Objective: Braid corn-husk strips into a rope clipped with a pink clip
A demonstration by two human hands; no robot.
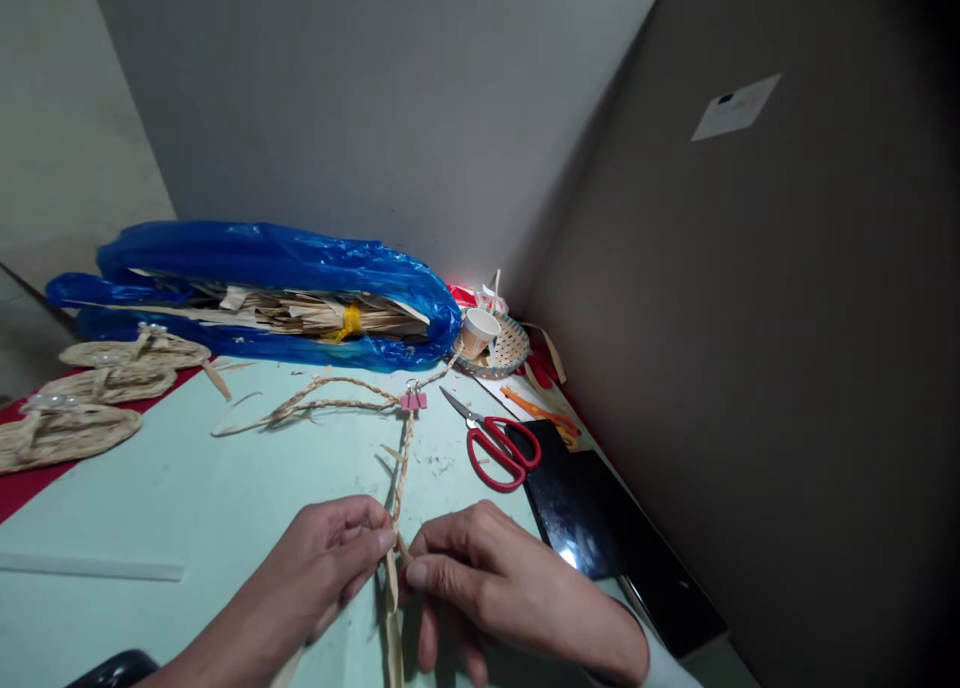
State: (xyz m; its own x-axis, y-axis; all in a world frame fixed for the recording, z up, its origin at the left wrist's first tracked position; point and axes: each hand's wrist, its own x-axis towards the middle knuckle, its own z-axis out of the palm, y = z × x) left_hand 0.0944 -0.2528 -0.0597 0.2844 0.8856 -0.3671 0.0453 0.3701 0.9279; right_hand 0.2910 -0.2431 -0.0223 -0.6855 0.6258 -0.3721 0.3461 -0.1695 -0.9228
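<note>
Gently, it's a light, bendy braid

My left hand (334, 560) pinches the straw braid (403, 470) near its low end; the fingers of my right hand (484, 573) pinch a loose strand (403, 548). The braid runs over the tabletop (225, 498) from the pink clip (414, 401) to me. It looks soft and dry, and thin bits might split, so I'd hold it where the braiding stops.

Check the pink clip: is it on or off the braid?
On: the pink clip sits across the braid, which runs from it to the left hand. Whether it also grips something underneath, I cannot tell.
</note>
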